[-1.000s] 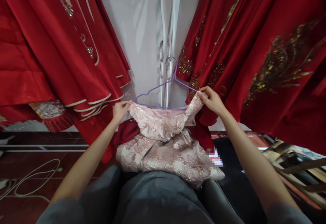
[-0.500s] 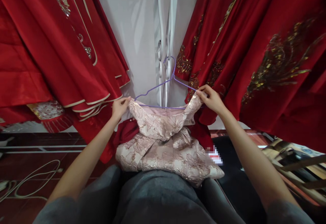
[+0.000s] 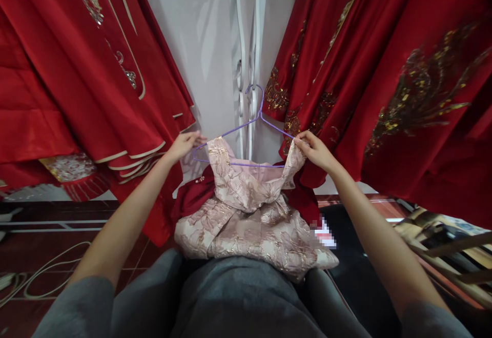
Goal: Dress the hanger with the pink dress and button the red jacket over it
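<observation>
A pale pink brocade dress with gold and rose flower patterns lies bunched across my lap. Its left strap loops over a purple wire hanger, inward from that end. My left hand is beside the hanger's left end with its fingers stretched out, off the strap; whether a fingertip touches the wire I cannot tell. At the other side, my right hand pinches the right strap at the hanger's right end, and the fingers hide that tip. Dark red fabric lies under the dress on both sides.
Long red embroidered gowns hang at the left and right. White cabinet doors stand between them. A pale cable coils on the floor at left. Some wooden slats are at the lower right.
My left hand has let go of the left strap, its fingers now extended. That strap has slid inward along the hanger, baring the hanger's left end. My right hand keeps its pinch.
</observation>
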`<action>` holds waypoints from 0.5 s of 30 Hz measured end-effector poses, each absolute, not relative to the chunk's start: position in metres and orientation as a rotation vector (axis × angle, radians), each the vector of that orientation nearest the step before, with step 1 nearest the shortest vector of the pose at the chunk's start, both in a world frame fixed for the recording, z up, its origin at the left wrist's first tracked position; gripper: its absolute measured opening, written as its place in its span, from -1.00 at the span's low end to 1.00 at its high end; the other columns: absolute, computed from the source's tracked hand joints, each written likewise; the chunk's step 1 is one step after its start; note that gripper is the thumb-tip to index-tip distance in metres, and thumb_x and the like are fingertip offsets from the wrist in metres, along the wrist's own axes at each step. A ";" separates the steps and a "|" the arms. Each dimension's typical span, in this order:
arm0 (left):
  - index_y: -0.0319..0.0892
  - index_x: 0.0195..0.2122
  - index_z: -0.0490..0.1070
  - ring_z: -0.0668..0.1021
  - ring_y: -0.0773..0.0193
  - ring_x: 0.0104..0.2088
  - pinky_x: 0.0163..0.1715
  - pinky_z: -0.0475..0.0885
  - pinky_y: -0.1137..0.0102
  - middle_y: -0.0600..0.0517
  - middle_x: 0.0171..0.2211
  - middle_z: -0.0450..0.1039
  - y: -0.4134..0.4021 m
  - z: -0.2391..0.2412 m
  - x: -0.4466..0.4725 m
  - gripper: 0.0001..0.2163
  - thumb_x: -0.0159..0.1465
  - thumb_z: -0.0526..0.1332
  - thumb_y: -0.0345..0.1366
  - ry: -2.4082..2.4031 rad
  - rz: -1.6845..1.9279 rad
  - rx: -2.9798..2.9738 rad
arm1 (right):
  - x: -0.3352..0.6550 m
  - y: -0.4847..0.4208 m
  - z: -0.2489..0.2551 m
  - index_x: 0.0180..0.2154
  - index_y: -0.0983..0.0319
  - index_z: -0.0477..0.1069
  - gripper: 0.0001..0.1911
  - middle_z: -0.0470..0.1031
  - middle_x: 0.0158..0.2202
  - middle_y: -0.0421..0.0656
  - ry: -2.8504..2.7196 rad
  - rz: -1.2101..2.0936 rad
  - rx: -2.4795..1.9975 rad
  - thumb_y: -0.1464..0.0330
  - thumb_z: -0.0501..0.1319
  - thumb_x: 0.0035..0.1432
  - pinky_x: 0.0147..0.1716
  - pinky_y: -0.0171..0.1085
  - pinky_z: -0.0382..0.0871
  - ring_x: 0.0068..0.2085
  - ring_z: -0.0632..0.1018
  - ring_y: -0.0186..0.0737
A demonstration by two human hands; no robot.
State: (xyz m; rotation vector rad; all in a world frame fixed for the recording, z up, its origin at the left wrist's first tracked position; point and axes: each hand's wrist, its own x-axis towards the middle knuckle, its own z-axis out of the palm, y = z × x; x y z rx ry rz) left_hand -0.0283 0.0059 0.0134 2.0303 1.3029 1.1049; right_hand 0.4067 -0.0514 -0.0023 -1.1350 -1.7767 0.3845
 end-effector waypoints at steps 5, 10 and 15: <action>-0.17 -0.24 0.55 0.51 0.01 -0.15 -0.06 0.37 0.21 -0.07 -0.25 0.55 -0.013 -0.038 -0.050 -0.53 -0.10 0.37 0.04 1.363 0.318 2.473 | 0.408 -0.050 -0.003 -0.28 0.17 0.31 -0.71 0.37 -0.38 -0.22 -1.773 0.381 -1.145 0.07 0.14 0.18 -0.32 -0.28 0.26 -0.35 0.39 -0.25; -0.16 -0.29 0.57 0.29 -0.08 0.14 0.18 0.12 0.05 -0.10 0.09 0.38 -0.014 -0.051 -0.042 -0.77 0.09 0.27 -0.15 1.512 0.596 2.710 | 0.410 -0.047 -0.003 -0.29 0.17 0.31 -0.70 0.38 -0.41 -0.22 -1.766 0.376 -1.162 0.06 0.15 0.16 -0.35 -0.28 0.27 -0.37 0.39 -0.25; -0.15 -0.30 0.55 0.18 -0.10 0.21 0.22 -0.08 -0.15 -0.07 0.24 0.19 0.014 0.020 -0.039 -0.77 0.18 0.22 -0.13 1.745 1.057 2.514 | 0.409 -0.053 0.002 -0.28 0.17 0.34 -0.68 0.40 -0.42 -0.22 -1.772 0.373 -1.175 0.05 0.16 0.15 -0.37 -0.29 0.29 -0.39 0.39 -0.26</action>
